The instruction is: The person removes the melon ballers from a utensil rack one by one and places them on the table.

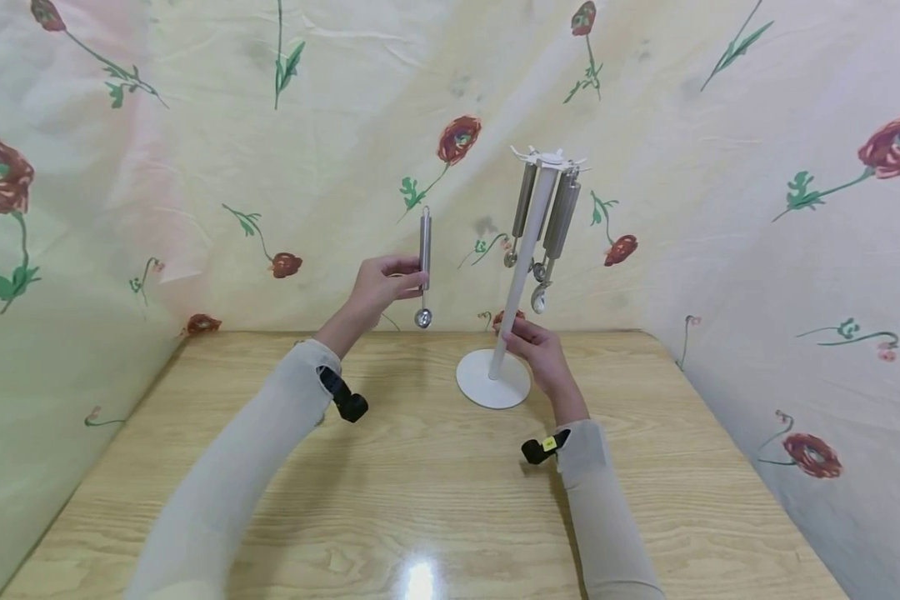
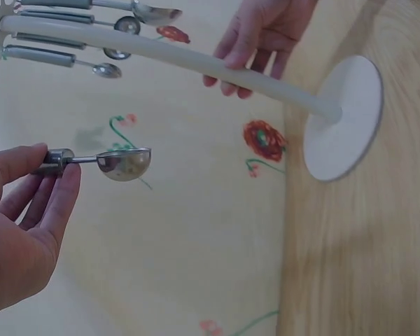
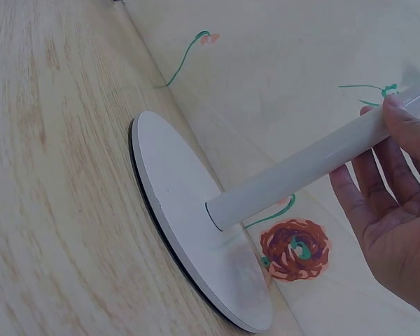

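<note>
My left hand [image 1: 381, 287] pinches the metal handle of a melon baller [image 1: 425, 250] and holds it upright above the table, round bowl down. In the left wrist view its hollow half-round bowl [image 2: 124, 164] shows past the fingertips. To the right stands a white utensil stand [image 1: 523, 275] with a round base [image 1: 480, 379] and a hooked top. Several metal-handled utensils [image 1: 562, 217] hang from its hooks, small bowls and a spoon-like end among them. Low on the pole, my right hand [image 1: 540, 354] has its thumb and fingers around it, as the right wrist view shows too.
A pale wooden table [image 1: 435, 483] carries the stand near its back edge. Cloth printed with red flowers [image 1: 330, 167] hangs close behind and at both sides. Each wrist wears a black strap with a small camera [image 1: 351, 407].
</note>
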A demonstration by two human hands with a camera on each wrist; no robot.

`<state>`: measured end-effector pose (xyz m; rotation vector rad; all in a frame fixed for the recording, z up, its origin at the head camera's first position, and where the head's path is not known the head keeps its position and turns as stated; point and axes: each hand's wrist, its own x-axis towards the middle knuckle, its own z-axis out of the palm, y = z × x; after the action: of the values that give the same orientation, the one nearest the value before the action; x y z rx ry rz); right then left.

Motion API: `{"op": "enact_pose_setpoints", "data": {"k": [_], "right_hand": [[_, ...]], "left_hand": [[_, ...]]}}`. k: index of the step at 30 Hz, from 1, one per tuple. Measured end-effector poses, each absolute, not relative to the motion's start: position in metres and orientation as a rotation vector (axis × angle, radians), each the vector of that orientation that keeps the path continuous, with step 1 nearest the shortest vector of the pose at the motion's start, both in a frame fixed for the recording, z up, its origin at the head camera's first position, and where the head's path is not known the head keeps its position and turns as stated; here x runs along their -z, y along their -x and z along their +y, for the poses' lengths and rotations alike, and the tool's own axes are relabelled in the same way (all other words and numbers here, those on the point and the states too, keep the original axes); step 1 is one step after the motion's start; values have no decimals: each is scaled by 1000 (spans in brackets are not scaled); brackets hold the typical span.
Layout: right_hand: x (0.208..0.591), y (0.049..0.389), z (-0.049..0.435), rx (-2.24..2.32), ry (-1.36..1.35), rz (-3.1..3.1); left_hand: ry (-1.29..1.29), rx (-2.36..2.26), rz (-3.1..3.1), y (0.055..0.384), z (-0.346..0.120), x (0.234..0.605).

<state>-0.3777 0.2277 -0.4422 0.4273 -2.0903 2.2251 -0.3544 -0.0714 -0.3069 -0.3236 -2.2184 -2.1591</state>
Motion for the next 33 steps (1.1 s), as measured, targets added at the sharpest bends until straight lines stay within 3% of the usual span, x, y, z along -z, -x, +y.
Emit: {"op": "enact_pose_setpoints", "data": {"k": [33], "right_hand": [[444, 380, 228, -2246, -452, -2081]], "left_hand": [[26, 2032, -2577, 337, -168, 416]]}}
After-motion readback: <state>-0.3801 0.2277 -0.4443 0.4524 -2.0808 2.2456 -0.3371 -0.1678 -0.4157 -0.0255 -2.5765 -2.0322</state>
